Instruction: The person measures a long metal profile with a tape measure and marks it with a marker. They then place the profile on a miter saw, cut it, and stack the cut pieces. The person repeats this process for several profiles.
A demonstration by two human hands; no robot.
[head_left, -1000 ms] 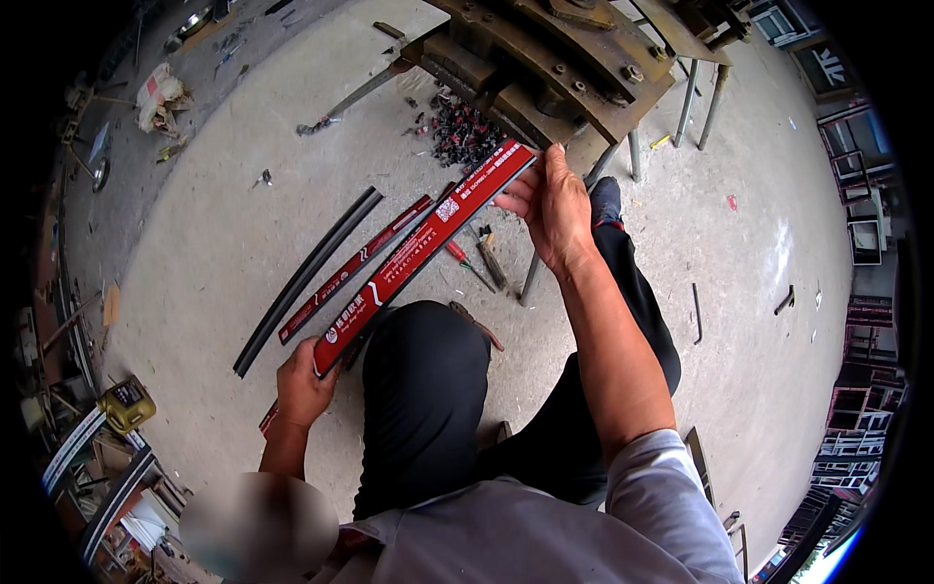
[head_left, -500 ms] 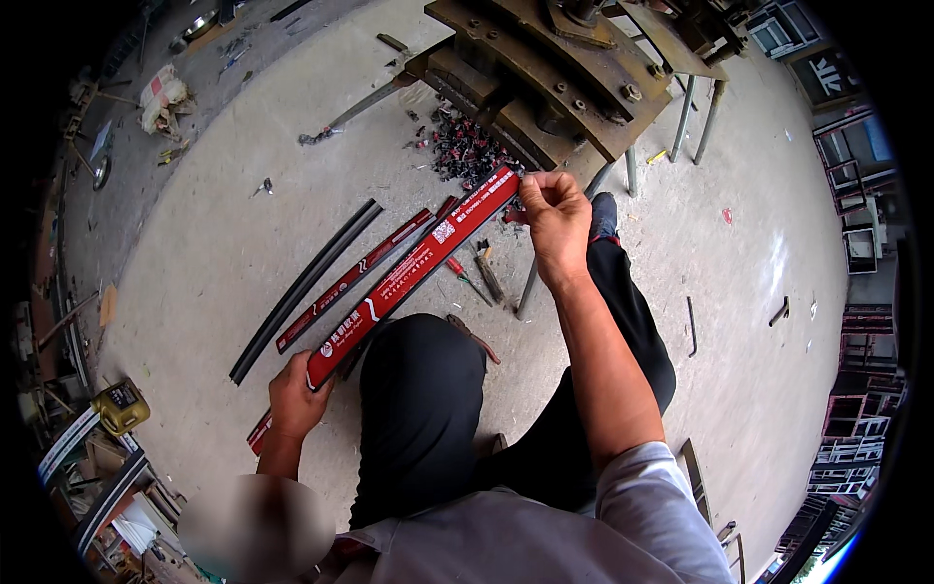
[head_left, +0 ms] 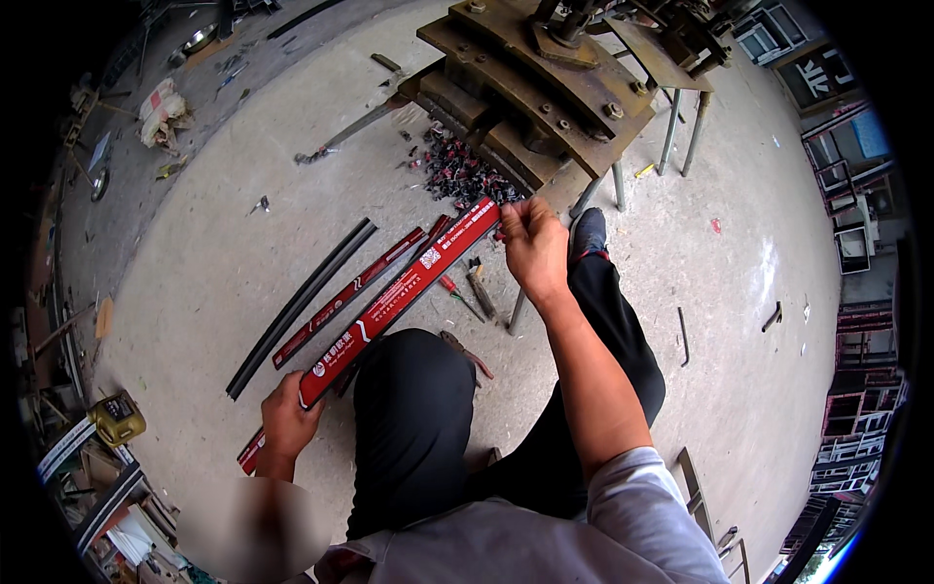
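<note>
A long, straight profile bar (head_left: 397,302), dark at its edges and faced with printed red film, slants across in front of my knees. Its near end is gripped by my left hand (head_left: 289,413), fingers wrapped round it. At the far end, my right hand (head_left: 535,248) has thumb and fingers pinched together at the corner; I cannot tell whether they grip the bar or only the film's edge. On the floor to the left lie a shorter red-filmed piece (head_left: 326,319) and a curved black profile (head_left: 292,310). Another red piece (head_left: 250,453) shows partly below my left hand.
A rusty bolted steel press (head_left: 545,88) on legs stands ahead, with black and red scraps (head_left: 462,167) heaped beneath it. Pliers (head_left: 465,354), a red-handled screwdriver (head_left: 457,295) and a wooden-handled tool (head_left: 481,292) lie by my knee. A yellow-brown jug (head_left: 119,419) sits at left.
The view has shifted slightly, so the press and bar appear a little displaced. Both hands stay at the same ends of the bar, which shows no clear change.
</note>
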